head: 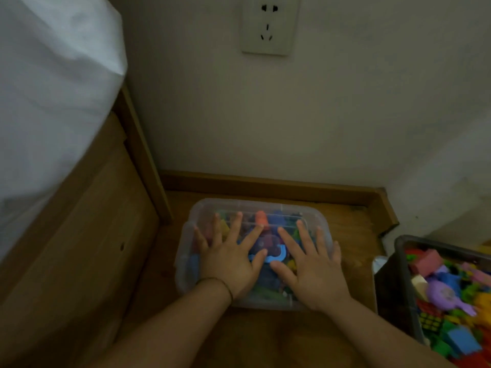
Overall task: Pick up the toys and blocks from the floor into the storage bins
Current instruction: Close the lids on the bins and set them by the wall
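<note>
A clear plastic bin with its lid on stands on the wooden floor in the corner by the wall. Colourful toys show through the lid, among them a blue curved piece and an orange block. My left hand lies flat on the left half of the lid, fingers spread and straight. My right hand lies flat on the right half in the same way. A dark bin at the right edge stands open, heaped with blocks and a purple toy.
A wooden bed frame with white bedding rises on the left. A wooden skirting board runs along the wall behind the clear bin. A wall socket sits high on the wall. Bare floor lies between the two bins.
</note>
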